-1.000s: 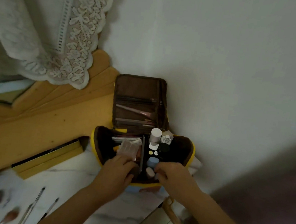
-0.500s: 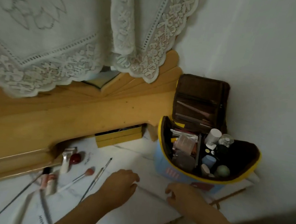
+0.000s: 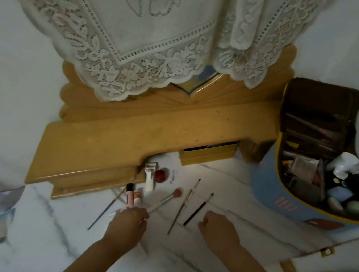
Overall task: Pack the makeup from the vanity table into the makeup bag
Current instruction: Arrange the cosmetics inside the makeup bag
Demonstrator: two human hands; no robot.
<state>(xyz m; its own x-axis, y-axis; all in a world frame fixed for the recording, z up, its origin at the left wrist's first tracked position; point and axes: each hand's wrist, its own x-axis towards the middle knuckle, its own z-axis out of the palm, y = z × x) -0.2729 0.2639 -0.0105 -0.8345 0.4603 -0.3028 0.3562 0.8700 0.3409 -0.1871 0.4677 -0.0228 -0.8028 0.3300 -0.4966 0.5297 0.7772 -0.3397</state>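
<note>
The makeup bag [image 3: 277, 202] stands open at the right end of the table [image 3: 217, 260], blue-sided with a yellow rim, its brown lid [image 3: 318, 114] propped upright against the wall. A dark divider splits the inside. The left compartment holds a clear boxy case and some flat packets. The right one holds a white bottle [image 3: 344, 162], a pale blue jar [image 3: 339, 193], a greenish round sponge [image 3: 357, 207] and some dark jars too blurred to name. Thin brushes are tucked in the lid's slots.

The makeup still unpacked lies loose on the marble table, left of the bag. A pink-headed brush [image 3: 166, 199] lies slantwise, head up-right and handle down-left toward the left hand [image 3: 129, 221]. Two slim brushes, one pale [image 3: 181, 208] and one black [image 3: 199, 209], lie side by side just apart, tips up-right. A long thin brush [image 3: 107, 209] slants at the far left. A pink tube with a black cap [image 3: 129, 194] and a shorter pink bottle [image 3: 137, 196] lie touching, caps away from the person. Beyond them are a white tube [image 3: 150, 177] and a red round pot [image 3: 161, 175].

The left hand is curled over the near ends of the pink tube and the brush handle; whether it grips either cannot be told. The right hand [image 3: 217, 229] rests loosely curled on the marble, holding nothing, beside the black brush's handle.

A wooden shelf [image 3: 152, 133] with a half-open drawer [image 3: 208, 154] backs the table, under a lace cloth [image 3: 140, 33].
</note>
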